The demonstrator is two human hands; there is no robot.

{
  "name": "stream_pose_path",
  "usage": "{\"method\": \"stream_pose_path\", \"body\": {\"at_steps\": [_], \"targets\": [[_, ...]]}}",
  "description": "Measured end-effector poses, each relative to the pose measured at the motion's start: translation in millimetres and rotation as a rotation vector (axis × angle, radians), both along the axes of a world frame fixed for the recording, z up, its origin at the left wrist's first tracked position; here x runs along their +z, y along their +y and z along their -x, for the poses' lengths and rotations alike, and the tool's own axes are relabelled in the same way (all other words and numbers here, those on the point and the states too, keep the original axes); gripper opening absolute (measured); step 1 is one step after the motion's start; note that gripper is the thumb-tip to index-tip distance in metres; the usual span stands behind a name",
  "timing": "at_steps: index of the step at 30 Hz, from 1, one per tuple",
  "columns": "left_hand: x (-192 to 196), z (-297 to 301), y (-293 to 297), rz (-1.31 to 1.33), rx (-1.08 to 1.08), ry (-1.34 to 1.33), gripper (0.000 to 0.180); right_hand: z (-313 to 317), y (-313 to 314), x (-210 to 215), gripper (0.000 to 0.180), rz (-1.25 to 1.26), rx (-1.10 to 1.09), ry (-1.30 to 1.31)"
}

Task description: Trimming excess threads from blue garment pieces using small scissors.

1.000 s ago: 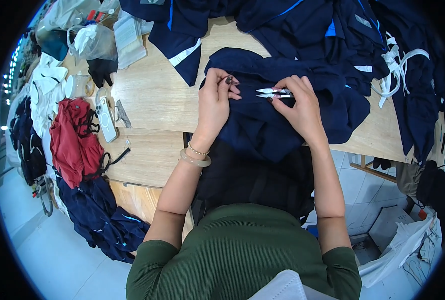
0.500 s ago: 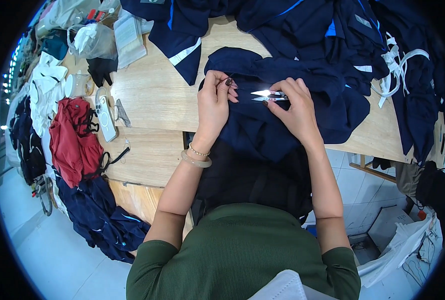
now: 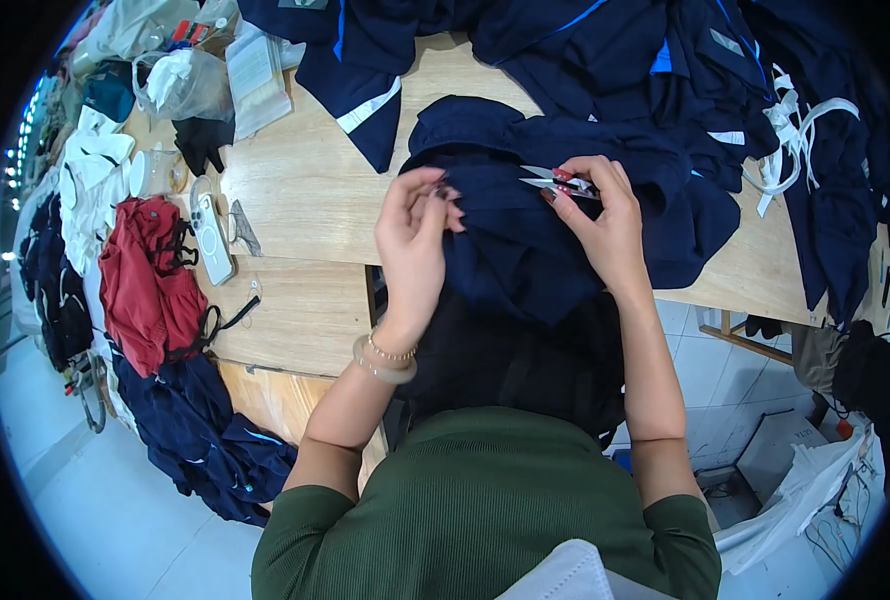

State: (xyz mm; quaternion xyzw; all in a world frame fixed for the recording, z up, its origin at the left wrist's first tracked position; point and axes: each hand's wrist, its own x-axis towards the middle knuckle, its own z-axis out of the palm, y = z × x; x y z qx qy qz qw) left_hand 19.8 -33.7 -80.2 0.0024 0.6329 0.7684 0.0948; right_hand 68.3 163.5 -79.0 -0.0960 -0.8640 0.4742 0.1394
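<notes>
Cloth, navy, soft and rumpled, slumps over the near edge of the wood-grained worktop. Slim metal snips sit above it in the grip of the right hand, tapered blades parted and pointing left, long axis roughly along that edge; the left hand curls loosely, whether around anything I can't tell.

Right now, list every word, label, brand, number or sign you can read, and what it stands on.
Nothing reads clearly enough to quote.
Grey box, lower right: dark marks, too small and blurred.
Clear packet, upper left: any print is too blurred.
Grey patch on the navy garment, top edge: too small to read.
Phone, left: pale ring, no legible lettering.
Snips in the right hand: no legible lettering.
</notes>
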Motion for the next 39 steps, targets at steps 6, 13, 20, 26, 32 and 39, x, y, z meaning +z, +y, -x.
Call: {"method": "stream_pose_path", "body": {"at_steps": [6,13,20,26,32,39], "targets": [[36,28,-20,0.005,0.229,0.232,0.022,1,-5,3,0.023,0.149,-0.056,-0.025],[41,-23,-10,-0.027,-0.262,-0.315,0.028,-1,7,-7,0.018,0.107,0.01,-0.003],[-3,-19,29,-0.336,-0.08,-0.776,0.021,-2,8,-8,0.02,0.191,0.029,0.023],[-4,-26,32,-0.204,-0.133,-0.508,0.016,-6,-5,10,0.03,0.101,0.103,0.121],[17,-31,44,-0.176,-0.092,-0.319,0.015,-5,-17,12,0.036,-0.247,0.09,0.376],[22,-28,43,-0.158,-0.167,-0.297,0.017,0,-15,25,0.002,0.591,-0.046,0.122]]}}
